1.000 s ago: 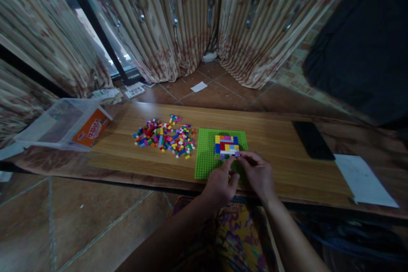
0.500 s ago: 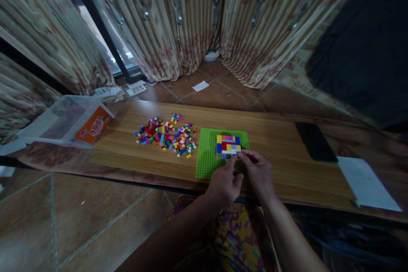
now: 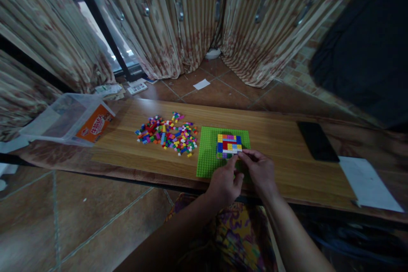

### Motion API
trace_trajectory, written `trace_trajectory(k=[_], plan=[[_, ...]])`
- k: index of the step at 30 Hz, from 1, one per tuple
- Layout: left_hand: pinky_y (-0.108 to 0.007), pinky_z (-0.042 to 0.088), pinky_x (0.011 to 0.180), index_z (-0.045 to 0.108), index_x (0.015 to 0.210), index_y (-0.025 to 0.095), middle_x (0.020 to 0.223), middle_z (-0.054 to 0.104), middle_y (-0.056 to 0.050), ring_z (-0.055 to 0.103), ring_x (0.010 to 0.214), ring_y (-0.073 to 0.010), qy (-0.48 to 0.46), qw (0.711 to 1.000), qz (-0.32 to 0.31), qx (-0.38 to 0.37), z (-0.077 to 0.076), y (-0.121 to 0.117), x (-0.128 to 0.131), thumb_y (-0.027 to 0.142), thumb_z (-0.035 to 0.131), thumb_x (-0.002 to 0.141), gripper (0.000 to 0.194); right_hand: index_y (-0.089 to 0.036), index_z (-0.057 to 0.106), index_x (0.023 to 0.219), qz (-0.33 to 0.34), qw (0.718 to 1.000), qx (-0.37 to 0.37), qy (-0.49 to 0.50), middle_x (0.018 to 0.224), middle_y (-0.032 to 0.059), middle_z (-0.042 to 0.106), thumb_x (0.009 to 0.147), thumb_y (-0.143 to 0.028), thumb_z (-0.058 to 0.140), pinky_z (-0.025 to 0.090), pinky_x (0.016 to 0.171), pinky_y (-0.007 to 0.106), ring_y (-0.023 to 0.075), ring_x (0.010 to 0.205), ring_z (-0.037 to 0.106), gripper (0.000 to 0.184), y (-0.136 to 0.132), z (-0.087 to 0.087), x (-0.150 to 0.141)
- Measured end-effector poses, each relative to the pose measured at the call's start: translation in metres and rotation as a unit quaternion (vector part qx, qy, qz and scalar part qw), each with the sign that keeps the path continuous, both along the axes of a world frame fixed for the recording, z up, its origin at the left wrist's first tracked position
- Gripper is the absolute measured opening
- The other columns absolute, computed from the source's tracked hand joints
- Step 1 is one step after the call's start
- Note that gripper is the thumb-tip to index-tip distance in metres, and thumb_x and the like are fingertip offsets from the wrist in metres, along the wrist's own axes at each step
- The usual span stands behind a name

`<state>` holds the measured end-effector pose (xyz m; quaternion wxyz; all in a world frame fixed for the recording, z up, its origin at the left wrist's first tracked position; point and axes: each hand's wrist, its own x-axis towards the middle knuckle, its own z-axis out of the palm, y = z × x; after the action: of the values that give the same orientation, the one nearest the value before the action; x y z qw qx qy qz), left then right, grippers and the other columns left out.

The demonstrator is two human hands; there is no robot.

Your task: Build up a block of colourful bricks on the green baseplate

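A green studded baseplate (image 3: 207,163) lies on the board, with a block of multicoloured building bricks (image 3: 229,143) on it. My left hand (image 3: 225,182) is at the block's front edge. Its index finger is stretched against the bricks, its thumb stands apart, and the other fingers are curled. My right hand (image 3: 259,170) is closed, thumb and index finger pinched on a building brick at the block's front right corner. The fingertips mostly cover that brick. To the left of the baseplate is a loose pile of small bricks (image 3: 174,136) in many colours.
A clear plastic box (image 3: 60,123) with an orange label stands at the left end of the wooden board (image 3: 124,157). To the right lie a black phone-like slab (image 3: 318,141) and a white paper sheet (image 3: 369,182). Curtains (image 3: 185,34) hang beyond the tiled floor.
The whole view has shifted slightly. Both hands stay at the block's front edge, with the right fingertips still at its corner. Nothing else has visibly moved.
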<state>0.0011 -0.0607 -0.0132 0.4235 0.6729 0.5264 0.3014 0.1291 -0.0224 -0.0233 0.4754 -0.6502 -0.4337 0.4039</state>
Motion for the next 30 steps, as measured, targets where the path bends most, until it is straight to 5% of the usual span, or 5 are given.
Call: trace_trajectory(k=[6, 14, 21, 30], plan=[[-0.027, 0.049, 0.071, 0.051, 0.131, 0.018, 0.087, 0.070, -0.004, 0.061, 0.069, -0.0147, -0.003, 0.999, 0.052, -0.015, -0.004, -0.012, -0.022, 0.025, 0.050, 0.083, 0.048, -0.016, 0.073, 0.084, -0.001, 0.999, -0.032, 0.031, 0.076, 0.0058, 0.072, 0.055, -0.051, 0.081, 0.050, 0.058, 0.029, 0.0161, 0.061, 0.062, 0.046, 0.001, -0.001, 0.006], [-0.027, 0.049, 0.080, 0.062, 0.109, 0.020, 0.096, 0.070, -0.004, 0.064, 0.086, -0.0154, 0.030, 0.985, 0.170, 0.026, -0.005, -0.028, -0.109, 0.025, 0.049, 0.086, 0.027, -0.017, 0.072, 0.077, -0.052, 0.991, -0.008, 0.126, 0.069, 0.0029, 0.067, 0.061, -0.053, 0.079, 0.049, 0.053, 0.026, 0.0120, 0.056, 0.057, 0.040, -0.002, -0.022, 0.017], [-0.028, 0.050, 0.080, 0.066, 0.098, 0.020, 0.095, 0.070, -0.005, 0.065, 0.085, -0.0168, 0.145, 0.945, 0.285, 0.064, -0.007, -0.003, -0.164, 0.023, 0.049, 0.085, 0.022, -0.016, 0.072, 0.083, -0.059, 0.997, 0.013, 0.043, 0.072, 0.0048, 0.068, 0.070, -0.058, 0.069, 0.047, 0.055, 0.027, 0.0133, 0.057, 0.058, 0.044, -0.007, -0.027, 0.015], [-0.027, 0.048, 0.078, 0.067, 0.100, 0.023, 0.105, 0.064, -0.006, 0.062, 0.090, -0.0181, 0.298, 0.912, 0.265, 0.091, -0.012, 0.027, -0.175, 0.026, 0.052, 0.085, 0.021, -0.015, 0.072, 0.092, -0.053, 0.997, 0.022, -0.050, 0.076, 0.0067, 0.069, 0.076, -0.059, 0.061, 0.048, 0.062, 0.030, 0.0169, 0.062, 0.061, 0.049, -0.015, -0.021, 0.010]])
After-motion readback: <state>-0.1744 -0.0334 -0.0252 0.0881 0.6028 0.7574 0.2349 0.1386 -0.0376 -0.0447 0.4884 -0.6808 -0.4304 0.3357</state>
